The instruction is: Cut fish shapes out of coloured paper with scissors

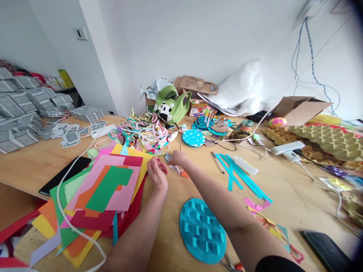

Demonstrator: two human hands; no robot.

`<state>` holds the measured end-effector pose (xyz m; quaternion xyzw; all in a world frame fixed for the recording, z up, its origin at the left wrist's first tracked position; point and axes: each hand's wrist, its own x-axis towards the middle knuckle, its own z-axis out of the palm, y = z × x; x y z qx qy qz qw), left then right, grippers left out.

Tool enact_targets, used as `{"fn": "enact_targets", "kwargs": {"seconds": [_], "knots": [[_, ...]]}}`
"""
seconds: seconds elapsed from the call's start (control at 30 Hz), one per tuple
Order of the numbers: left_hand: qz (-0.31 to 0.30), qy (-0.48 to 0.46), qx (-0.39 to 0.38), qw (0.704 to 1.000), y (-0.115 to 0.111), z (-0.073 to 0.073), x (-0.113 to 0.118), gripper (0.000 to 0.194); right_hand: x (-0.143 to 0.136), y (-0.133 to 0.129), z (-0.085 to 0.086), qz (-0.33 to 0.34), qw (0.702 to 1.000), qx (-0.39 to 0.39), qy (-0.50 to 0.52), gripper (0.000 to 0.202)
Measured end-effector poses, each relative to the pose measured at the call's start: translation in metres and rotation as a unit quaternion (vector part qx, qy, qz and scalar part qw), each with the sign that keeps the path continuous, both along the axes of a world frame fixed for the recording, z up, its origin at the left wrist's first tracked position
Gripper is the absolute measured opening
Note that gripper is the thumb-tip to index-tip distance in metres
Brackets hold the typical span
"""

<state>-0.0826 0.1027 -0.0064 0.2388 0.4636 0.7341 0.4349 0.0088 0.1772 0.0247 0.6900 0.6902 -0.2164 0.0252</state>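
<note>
My left hand point(157, 173) is cupped beside the stack of coloured paper point(110, 189), palm turned toward the right, fingers loosely curled and apart. Close to it, my right hand point(179, 158) has its fingers closed at a small grey piece point(168, 156), too small to name. Small paper cutouts lie just below the right hand, among them an orange one point(185, 174). Under my right forearm sits a blue paper disc point(198, 230) with rows of raised folded tabs. Blue paper strips point(241, 175) and a pen point(217, 162) lie to the right.
Behind the hands are a heap of coloured cords point(141, 128), a dotted blue disc point(193, 138) and a green panda bag point(170, 107). Egg trays point(317, 141) and a power strip point(287, 147) stand right. A phone point(326, 251) lies front right; a white cable point(61, 200) crosses the papers.
</note>
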Motion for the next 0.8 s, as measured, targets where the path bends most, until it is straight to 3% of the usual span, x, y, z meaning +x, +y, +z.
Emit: {"fn": "enact_targets", "kwargs": {"seconds": [0.2, 0.47, 0.8], "knots": [[0.000, -0.010, -0.012, 1.000, 0.001, 0.000, 0.000, 0.034, -0.001, -0.001, 0.010, -0.012, 0.998, -0.050, 0.037, 0.031], [0.016, -0.002, 0.004, 1.000, 0.003, -0.004, 0.001, 0.030, 0.018, -0.012, 0.028, -0.018, 0.997, -0.023, 0.069, 0.027], [0.014, 0.013, 0.012, 1.000, 0.006, -0.011, -0.001, 0.023, 0.003, -0.032, -0.004, 0.023, 0.999, 0.021, -0.018, 0.029]]}}
